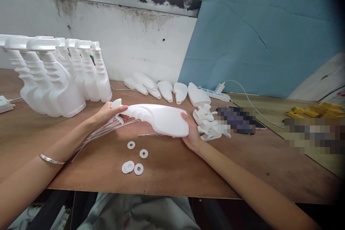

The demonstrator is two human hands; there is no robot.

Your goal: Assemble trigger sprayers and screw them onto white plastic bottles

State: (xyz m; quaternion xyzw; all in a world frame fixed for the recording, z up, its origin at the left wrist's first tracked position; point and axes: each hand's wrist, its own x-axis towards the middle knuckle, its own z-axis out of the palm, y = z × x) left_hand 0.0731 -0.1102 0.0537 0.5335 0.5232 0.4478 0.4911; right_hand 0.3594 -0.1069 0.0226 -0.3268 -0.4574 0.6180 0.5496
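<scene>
we hold the bottle [161,119] sideways, left hand [108,112] closed tight on the sprayer [116,103] at its neck, right hand [192,132] half-curled round its base. a slack right grip might drop it toward the washers [129,166] nearer us; dipping the left might scatter the tubes [97,134] beneath.

The head camera looks forward and down from above the near edge of the worktop [188,172] — close in — toward the wall [159,55] past its far edge.
</scene>
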